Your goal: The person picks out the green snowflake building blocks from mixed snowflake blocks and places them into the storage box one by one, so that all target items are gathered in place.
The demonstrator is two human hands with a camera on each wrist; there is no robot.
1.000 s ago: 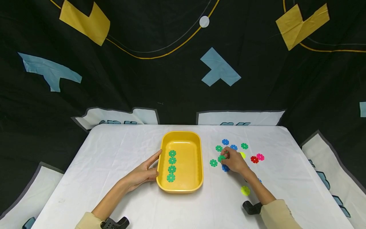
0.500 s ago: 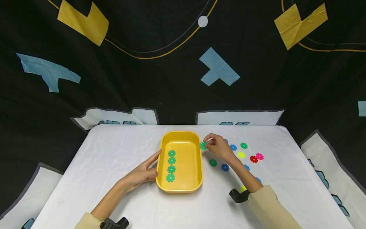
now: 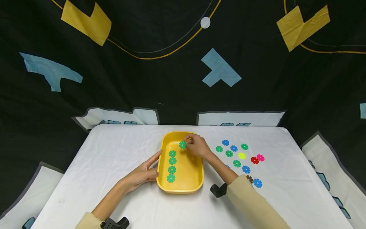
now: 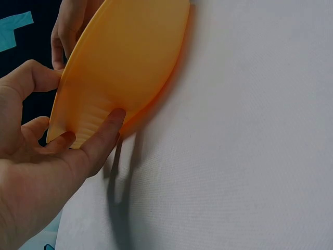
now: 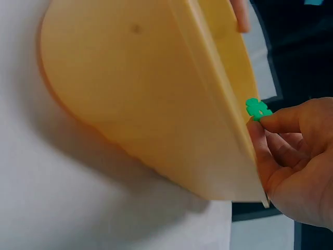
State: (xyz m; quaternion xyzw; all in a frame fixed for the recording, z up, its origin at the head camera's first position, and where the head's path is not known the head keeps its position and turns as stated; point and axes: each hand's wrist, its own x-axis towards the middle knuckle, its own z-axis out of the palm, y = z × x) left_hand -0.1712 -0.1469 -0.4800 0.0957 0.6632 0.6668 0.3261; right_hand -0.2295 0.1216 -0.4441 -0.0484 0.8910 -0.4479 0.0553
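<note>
A yellow tray [image 3: 191, 178] sits on the white table, with several green notched discs [image 3: 172, 161] in a column along its left side. My left hand [image 3: 142, 175] holds the tray's left edge. In the left wrist view its fingers [image 4: 106, 135] lie against the tray's outer wall, with other fingertips at the rim. My right hand [image 3: 197, 146] is over the tray's far right part. Between thumb and fingertips it pinches another green notched disc [image 3: 182, 145], also visible as a green disc [image 5: 257, 109] near the rim in the right wrist view.
Right of the tray lie loose discs: several green and blue [image 3: 233, 148], a yellow disc [image 3: 241, 156], a red disc [image 3: 254, 160], a pink disc [image 3: 260, 157] and a brown disc [image 3: 249, 179]. The right forearm covers part of this area. A black curtain [image 3: 160, 86] hangs behind the table.
My right hand has picked up a green disc from the scattered pieces and carried it left, over the rim, to the tray's far part. My left hand has stayed at the tray's edge.
</note>
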